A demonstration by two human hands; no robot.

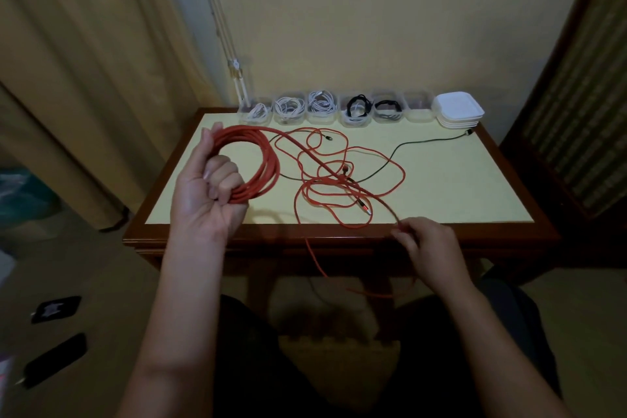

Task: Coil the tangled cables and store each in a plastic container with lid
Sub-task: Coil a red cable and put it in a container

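Head view: left hand (212, 187) grips the red coil (261, 159) above the table's (475, 187) left edge — right hand (429, 244) pinches its limp, springy tail at the front edge; best held where loops bunch.

Our dim corner
We see a pale-topped wooden table (475, 187) against a cream wall (373, 27), beige curtain (84, 61) at left, dark woven-panelled furniture (576, 112) at right, tan floor (84, 265) below.
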